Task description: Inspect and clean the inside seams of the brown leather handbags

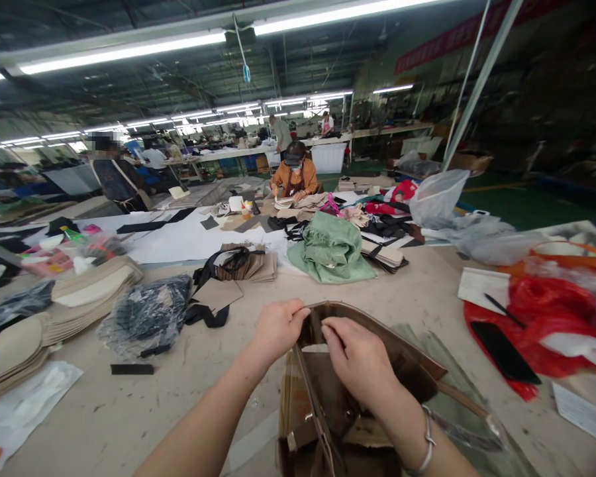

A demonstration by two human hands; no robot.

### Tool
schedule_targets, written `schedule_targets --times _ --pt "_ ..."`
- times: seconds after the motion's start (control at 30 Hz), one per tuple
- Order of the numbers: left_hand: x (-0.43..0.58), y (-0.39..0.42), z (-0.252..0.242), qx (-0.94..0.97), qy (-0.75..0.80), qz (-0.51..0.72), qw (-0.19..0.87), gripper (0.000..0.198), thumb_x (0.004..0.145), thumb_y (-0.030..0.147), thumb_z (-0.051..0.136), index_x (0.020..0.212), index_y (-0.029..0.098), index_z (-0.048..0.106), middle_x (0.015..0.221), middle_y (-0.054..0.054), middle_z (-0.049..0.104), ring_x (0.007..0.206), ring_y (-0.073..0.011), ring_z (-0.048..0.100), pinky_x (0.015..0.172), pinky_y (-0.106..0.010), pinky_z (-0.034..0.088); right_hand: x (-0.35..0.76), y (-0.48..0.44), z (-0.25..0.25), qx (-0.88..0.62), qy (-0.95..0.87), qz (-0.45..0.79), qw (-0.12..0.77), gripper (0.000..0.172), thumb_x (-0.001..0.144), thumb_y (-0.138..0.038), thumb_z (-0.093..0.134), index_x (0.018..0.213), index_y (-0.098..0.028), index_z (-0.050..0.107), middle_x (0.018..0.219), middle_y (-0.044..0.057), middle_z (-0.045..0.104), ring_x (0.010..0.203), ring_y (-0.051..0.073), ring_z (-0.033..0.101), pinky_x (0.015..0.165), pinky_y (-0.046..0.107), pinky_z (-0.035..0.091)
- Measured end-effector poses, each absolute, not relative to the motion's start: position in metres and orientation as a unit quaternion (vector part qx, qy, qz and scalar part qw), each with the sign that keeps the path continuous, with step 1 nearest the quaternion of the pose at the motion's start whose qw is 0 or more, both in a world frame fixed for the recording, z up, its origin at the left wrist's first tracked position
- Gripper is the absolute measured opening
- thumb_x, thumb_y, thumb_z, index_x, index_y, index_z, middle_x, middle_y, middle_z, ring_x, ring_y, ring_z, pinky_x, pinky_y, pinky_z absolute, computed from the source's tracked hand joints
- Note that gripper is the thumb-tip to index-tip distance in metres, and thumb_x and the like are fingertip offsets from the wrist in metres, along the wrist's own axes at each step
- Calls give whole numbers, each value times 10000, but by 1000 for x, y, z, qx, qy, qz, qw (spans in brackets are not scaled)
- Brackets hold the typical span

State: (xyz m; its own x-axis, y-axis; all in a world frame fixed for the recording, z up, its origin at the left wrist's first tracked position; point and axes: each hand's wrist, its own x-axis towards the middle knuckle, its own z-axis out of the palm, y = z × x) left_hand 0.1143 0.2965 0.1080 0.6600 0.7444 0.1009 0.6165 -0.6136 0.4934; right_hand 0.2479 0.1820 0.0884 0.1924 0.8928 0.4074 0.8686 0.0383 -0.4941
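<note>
One brown bag (328,397) is resting mouth-up on the table (104,417) in the head view, directly before the person, probably for easy reach inside. The left hand (278,328) is clamping its far rim between thumb and fingers, apparently to steady it. The right hand (362,358) is hanging curled over the opening just beside; whether its fingers are gripping anything, I cannot tell.

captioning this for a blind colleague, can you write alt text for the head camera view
A person's left hand pinches the rim of an open, brown, leather-look bag on a scuffed beige worktable, the right hand at its opening. Beyond lies a crumpled green cloth heap; farther back, a person in an orange-brown top is at work.
</note>
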Motion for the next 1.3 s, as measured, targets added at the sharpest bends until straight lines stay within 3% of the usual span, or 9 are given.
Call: schedule_targets --times 0.1,0.2,0.4,0.57,0.67,0.8,0.97,1.13,1.3 --pt "115 295 109 886 388 143 212 294 858 298 423 614 181 539 554 17 516 554 -119 466 551 -225 279 262 183 97 -700 -614 -80 357 377 888 -314 451 1234 -172 494 1120 113 594 1043 239 520 902 366 403" --pt "115 294 110 887 389 137 208 287 853 287 425 612 180 537 562 14 523 561 -120 468 554 -222 278 273 193 103 -710 -626 -108 304 462 856 -356 521 1280 -177 474 1101 118 607 1076 271 493 912 405 383" --pt "113 293 111 891 384 137 202 286 849 287 429 613 177 548 549 18 508 541 -115 448 543 -226 266 270 210 105 -711 -660 -70 230 165 872 -291 515 930 -227 656 849 42 668 814 183 574 787 301 388" --pt "112 296 107 881 385 152 230 307 847 306 424 613 173 573 543 17 504 548 -115 447 539 -223 280 266 217 104 -716 -659 -80 215 217 874 -279 495 733 -207 643 738 39 650 769 173 567 734 276 373" --pt "111 296 102 869 387 176 254 305 842 321 429 635 171 595 557 15 521 565 -118 460 547 -221 300 273 218 107 -702 -677 -46 218 246 901 -283 449 790 -228 662 788 25 673 796 164 583 776 278 386" --pt "108 297 101 854 372 197 306 274 822 333 453 692 170 631 603 16 566 598 -123 495 567 -218 344 279 213 113 -647 -726 9 235 274 930 -300 389 1073 -257 620 1046 21 663 967 170 578 987 376 299" --pt "101 303 104 792 271 181 515 285 780 323 541 966 139 655 961 -55 667 888 -180 579 803 -273 430 274 210 112 -623 -747 -7 231 409 817 -340 573 1206 -219 541 1147 69 615 1061 213 535 1035 432 246" --pt "89 306 94 615 131 170 759 569 727 307 642 1255 148 503 1347 -119 461 1243 -263 413 1053 -398 288 270 215 110 -629 -749 -7 208 378 769 -222 590 1146 -227 575 1054 45 653 984 199 569 1029 416 252" --pt "79 307 83 506 100 229 825 580 799 465 546 1291 167 473 1428 -112 346 1331 -282 271 1107 -444 172 272 222 109 -650 -733 -25 199 402 773 -211 579 1175 -213 562 1067 64 645 1012 212 550 947 365 345"
